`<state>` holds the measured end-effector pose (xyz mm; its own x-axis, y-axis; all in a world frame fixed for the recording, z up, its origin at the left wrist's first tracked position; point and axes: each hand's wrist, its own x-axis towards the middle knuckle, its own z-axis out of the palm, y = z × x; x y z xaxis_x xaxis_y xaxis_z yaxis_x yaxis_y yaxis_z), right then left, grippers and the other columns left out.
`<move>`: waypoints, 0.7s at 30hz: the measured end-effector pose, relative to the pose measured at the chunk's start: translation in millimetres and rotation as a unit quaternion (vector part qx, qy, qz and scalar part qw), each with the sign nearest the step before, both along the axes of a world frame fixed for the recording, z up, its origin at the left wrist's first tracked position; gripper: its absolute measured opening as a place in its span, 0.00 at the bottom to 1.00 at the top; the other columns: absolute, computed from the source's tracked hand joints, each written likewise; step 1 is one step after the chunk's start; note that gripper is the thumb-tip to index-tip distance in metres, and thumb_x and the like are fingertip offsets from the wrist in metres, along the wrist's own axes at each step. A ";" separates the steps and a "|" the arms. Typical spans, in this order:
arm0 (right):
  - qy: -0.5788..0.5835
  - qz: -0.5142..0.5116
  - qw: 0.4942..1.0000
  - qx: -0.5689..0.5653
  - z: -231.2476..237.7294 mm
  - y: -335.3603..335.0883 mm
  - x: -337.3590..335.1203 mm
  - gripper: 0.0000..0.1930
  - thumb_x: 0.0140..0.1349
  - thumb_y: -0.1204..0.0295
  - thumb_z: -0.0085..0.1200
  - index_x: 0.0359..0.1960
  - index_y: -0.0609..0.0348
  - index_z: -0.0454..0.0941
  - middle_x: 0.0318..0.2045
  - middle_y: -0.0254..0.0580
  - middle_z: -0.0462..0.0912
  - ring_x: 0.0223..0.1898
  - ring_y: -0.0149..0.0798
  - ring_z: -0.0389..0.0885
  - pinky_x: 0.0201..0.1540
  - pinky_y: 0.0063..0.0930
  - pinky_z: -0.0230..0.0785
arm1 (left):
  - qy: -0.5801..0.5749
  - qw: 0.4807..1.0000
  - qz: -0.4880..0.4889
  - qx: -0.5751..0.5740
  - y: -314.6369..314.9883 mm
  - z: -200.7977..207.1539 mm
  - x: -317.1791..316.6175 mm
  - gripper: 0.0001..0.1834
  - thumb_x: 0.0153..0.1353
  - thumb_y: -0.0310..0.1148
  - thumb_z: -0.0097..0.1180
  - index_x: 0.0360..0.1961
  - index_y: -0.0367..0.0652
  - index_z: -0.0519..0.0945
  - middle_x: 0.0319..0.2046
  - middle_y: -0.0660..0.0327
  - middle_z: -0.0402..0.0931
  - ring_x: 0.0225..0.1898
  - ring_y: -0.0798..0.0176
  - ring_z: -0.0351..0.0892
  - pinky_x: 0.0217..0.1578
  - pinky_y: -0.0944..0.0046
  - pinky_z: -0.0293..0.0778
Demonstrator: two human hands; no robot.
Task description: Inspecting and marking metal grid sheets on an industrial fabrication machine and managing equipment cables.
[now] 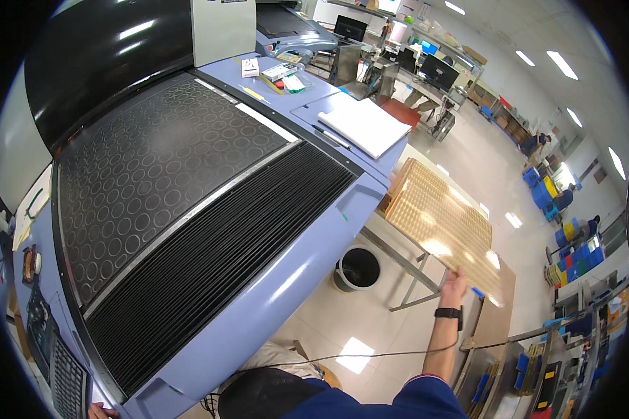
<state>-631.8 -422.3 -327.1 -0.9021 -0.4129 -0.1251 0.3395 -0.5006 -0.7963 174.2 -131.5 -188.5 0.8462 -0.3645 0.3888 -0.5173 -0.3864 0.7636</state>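
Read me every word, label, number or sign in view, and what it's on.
Small white box: dark marks, too small to read.
Black keyboard: key markings too small to read.
Lit blue monitor: too blurred to read.
Gold sheet at the right hand: no readable text.

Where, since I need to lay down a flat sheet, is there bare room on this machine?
The black circle-patterned bed looks bare between the dark hood and the black slats. Crowded: the blue side panel, with its white paper stack, pen and small packets.
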 end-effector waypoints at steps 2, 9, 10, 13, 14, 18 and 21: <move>0.028 0.013 0.999 -0.026 37.6 5.3 38.3 0.10 0.69 0.72 0.54 0.46 0.65 0.75 0.43 0.41 0.83 0.47 0.36 0.81 0.48 0.32 0.78 | -0.006 1.000 0.008 -0.007 3.4 -1.3 0.1 0.23 0.70 0.41 0.52 0.30 0.28 0.82 0.17 0.56 0.75 0.21 0.61 0.71 0.24 0.61 0.68; 0.185 0.108 0.966 -0.143 180.5 58.3 171.5 0.08 0.70 0.71 0.53 0.43 0.64 0.78 0.40 0.40 0.85 0.38 0.28 0.84 0.43 0.20 0.81 | 0.008 0.999 -0.017 -0.047 7.8 -6.3 7.5 0.21 0.71 0.40 0.52 0.30 0.30 0.82 0.16 0.60 0.74 0.19 0.66 0.70 0.22 0.65 0.67; 0.181 0.116 0.966 -0.147 187.6 55.5 185.2 0.08 0.70 0.71 0.53 0.43 0.64 0.78 0.40 0.40 0.85 0.38 0.28 0.84 0.43 0.20 0.81 | 0.018 0.998 -0.015 -0.060 6.5 -5.4 5.6 0.21 0.71 0.40 0.52 0.30 0.31 0.82 0.16 0.60 0.73 0.19 0.66 0.70 0.22 0.66 0.67; 0.137 0.163 0.954 -0.210 207.3 45.1 222.3 0.08 0.71 0.71 0.50 0.44 0.62 0.78 0.44 0.42 0.85 0.41 0.27 0.85 0.43 0.17 0.82 | 0.028 0.997 -0.011 -0.070 0.8 -2.8 2.7 0.19 0.70 0.39 0.53 0.31 0.31 0.81 0.18 0.60 0.74 0.20 0.67 0.70 0.22 0.67 0.66; 0.133 0.169 0.953 -0.214 213.7 40.6 235.8 0.08 0.71 0.71 0.50 0.44 0.62 0.78 0.44 0.42 0.85 0.41 0.27 0.85 0.43 0.17 0.82 | 0.033 0.996 -0.012 -0.081 -1.6 -2.1 0.7 0.19 0.70 0.38 0.53 0.31 0.31 0.81 0.18 0.60 0.74 0.20 0.67 0.70 0.22 0.67 0.66; 0.096 0.308 0.924 -0.203 205.4 17.7 306.3 0.07 0.72 0.69 0.50 0.47 0.52 0.77 0.39 0.30 0.83 0.31 0.19 0.76 0.31 0.18 0.69 | 0.036 0.992 0.037 -0.118 -4.8 -6.0 0.3 0.20 0.70 0.40 0.53 0.31 0.30 0.81 0.18 0.59 0.74 0.20 0.66 0.70 0.21 0.67 0.66; 0.085 0.368 0.913 -0.158 204.6 7.7 400.5 0.06 0.69 0.73 0.53 0.46 0.52 0.75 0.36 0.30 0.81 0.36 0.27 0.81 0.36 0.22 0.76 | 0.008 0.989 0.058 -0.137 3.0 -5.9 2.8 0.24 0.69 0.43 0.54 0.29 0.27 0.81 0.18 0.55 0.76 0.18 0.66 0.70 0.18 0.65 0.67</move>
<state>-231.3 -414.6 -122.6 -0.3618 -0.9059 0.2203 0.5610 -0.4003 -0.7246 177.0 -128.5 -194.4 0.8827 -0.1477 0.4461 -0.4691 -0.2188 0.8556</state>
